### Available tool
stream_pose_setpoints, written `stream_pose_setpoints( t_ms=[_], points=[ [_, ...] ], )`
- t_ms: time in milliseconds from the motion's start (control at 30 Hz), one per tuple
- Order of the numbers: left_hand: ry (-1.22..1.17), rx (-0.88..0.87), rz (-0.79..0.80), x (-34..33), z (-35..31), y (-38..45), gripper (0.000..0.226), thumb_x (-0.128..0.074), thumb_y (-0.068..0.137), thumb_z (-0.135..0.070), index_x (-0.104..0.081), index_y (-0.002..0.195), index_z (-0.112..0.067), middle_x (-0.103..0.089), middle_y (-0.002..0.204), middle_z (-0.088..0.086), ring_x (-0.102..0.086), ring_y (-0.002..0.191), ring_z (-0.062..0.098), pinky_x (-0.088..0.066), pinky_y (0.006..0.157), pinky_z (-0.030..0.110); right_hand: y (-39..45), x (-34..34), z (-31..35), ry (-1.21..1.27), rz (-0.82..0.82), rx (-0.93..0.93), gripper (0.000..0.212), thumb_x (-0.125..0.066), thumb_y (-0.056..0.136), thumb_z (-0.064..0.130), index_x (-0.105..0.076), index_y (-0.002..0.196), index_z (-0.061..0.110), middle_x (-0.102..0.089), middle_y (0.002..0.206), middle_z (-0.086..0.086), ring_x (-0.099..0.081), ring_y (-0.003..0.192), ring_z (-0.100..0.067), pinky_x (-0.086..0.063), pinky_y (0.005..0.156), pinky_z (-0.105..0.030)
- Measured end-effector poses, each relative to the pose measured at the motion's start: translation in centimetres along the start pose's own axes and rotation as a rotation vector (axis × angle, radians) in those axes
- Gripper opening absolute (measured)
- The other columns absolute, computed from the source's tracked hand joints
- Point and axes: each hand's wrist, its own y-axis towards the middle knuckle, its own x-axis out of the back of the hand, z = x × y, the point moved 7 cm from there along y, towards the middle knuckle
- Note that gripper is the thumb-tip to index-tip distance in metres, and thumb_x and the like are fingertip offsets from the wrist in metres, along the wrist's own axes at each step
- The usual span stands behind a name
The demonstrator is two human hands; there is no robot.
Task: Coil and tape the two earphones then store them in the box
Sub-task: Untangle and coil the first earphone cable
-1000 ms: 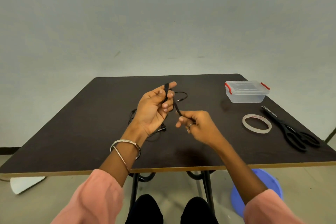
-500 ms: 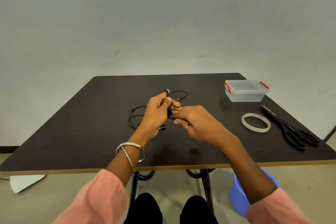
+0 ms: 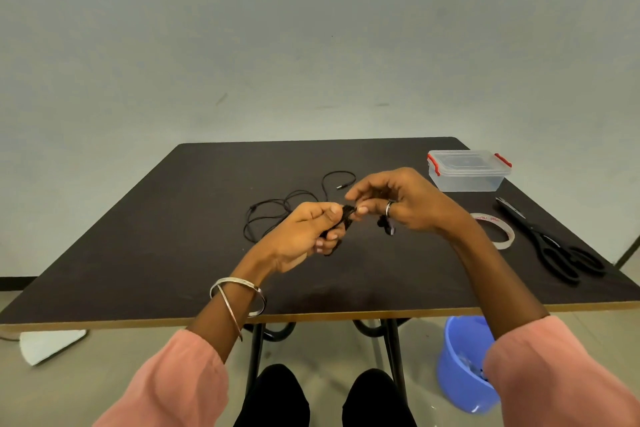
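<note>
beside the box (image 3: 467,174), tape (image 3: 498,231), scissors (image 3: 554,246)

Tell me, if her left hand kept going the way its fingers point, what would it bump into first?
Probably the right hand: the left hand points right, and both already meet at the black earphone pinched between them. Depth is hard to judge from one view.

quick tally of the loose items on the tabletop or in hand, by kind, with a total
Earphones: 2, one in the hands, one loose on the table
Plastic box: 1
Tape roll: 1
Scissors: 1
Total: 5
</note>
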Motion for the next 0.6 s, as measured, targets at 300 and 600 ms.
stream_pose_setpoints(
  t_ms=[300, 600],
  points=[
    [-0.295, -0.011, -0.077, 1.0, 0.7, 0.2, 0.033, -0.042, 0.099, -0.025, -0.057, 0.074, -0.01, -0.028, 0.049, -0.006, -0.02, 0.038, 0.003, -0.013, 0.039, 0.019, 0.5, -0.5, -0.7, -0.414, -0.208, 0.153, 0.018, -0.072, 0.082, 0.011, -0.076, 0.098, 0.017, -0.064, 0.09, -0.004, -0.052, 0.086, -0.016, -0.045, 0.075, -0.028],
    [-0.461, -0.059, -0.267, 1.1, 0.8, 1.0, 0.032, -0.036, 0.102, -0.024, -0.051, 0.077, -0.01, -0.035, 0.052, -0.002, -0.034, 0.039, 0.007, -0.029, 0.037, 0.017, -0.5, -4.4, -3.9, 0.5, -0.49, -0.346, 0.019, -0.056, 0.092, 0.001, -0.074, 0.092, 0.007, -0.074, 0.088, -0.012, -0.071, 0.086, -0.025, -0.059, 0.072, -0.034]
  ],
)
